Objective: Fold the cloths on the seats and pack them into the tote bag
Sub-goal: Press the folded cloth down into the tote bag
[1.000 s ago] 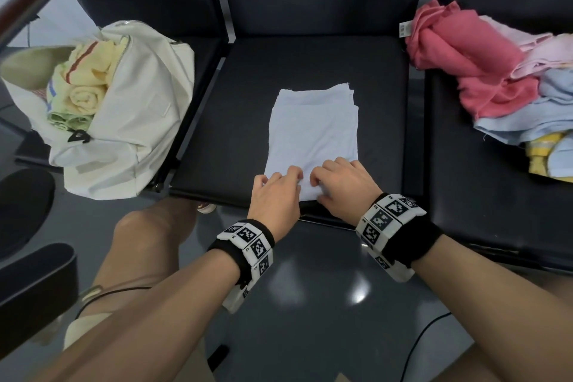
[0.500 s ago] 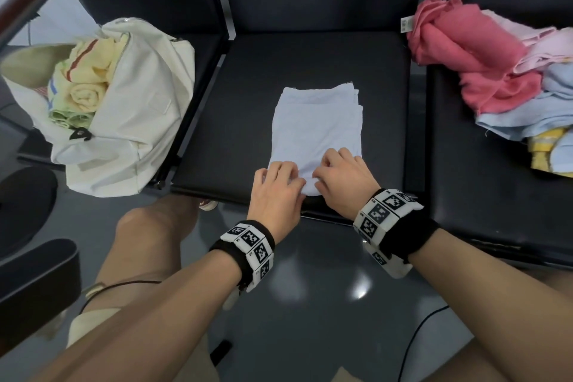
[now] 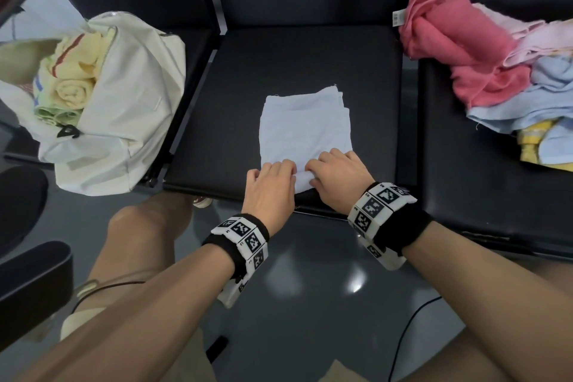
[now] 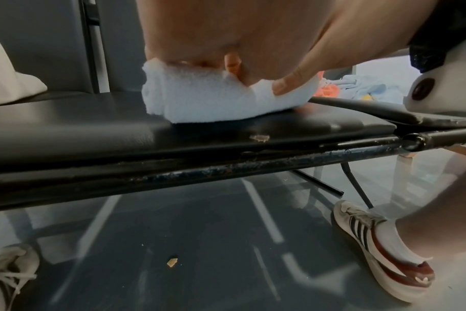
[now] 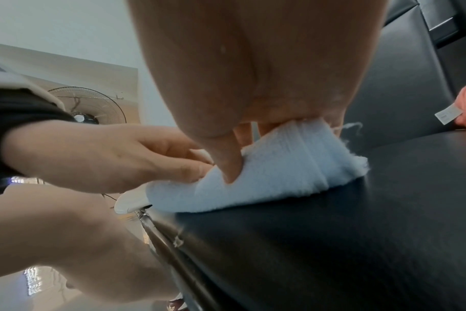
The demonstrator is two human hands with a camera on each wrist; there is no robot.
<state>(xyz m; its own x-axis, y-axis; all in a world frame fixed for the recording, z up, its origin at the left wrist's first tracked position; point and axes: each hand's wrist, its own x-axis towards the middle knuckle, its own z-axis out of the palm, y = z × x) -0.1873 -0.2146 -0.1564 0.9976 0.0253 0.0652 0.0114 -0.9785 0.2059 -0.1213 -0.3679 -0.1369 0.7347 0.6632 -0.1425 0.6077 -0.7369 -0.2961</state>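
A pale blue-white cloth [image 3: 305, 127] lies folded on the middle black seat [image 3: 235, 77], its near end rolled up into a thick roll [image 4: 213, 101]. My left hand [image 3: 273, 178] and right hand [image 3: 333, 172] sit side by side on that roll, fingers curled over its top and thumbs pressed into its near side. In the right wrist view the right thumb [image 5: 228, 166] digs into the roll [image 5: 274, 174]. A cream tote bag [image 3: 124, 121] stands open on the left seat, with rolled yellow and green cloths [image 3: 73, 80] inside.
A loose heap of cloths, red [image 3: 459, 49], pink, light blue [image 3: 527, 108] and yellow, lies on the right seat. The seat's metal front rail [image 4: 226, 168] runs below my wrists. My knees and shoes [image 4: 381, 248] are on the grey floor.
Both hands have rolled the cloth's near end away from me, so the roll is thicker and the flat part shorter.
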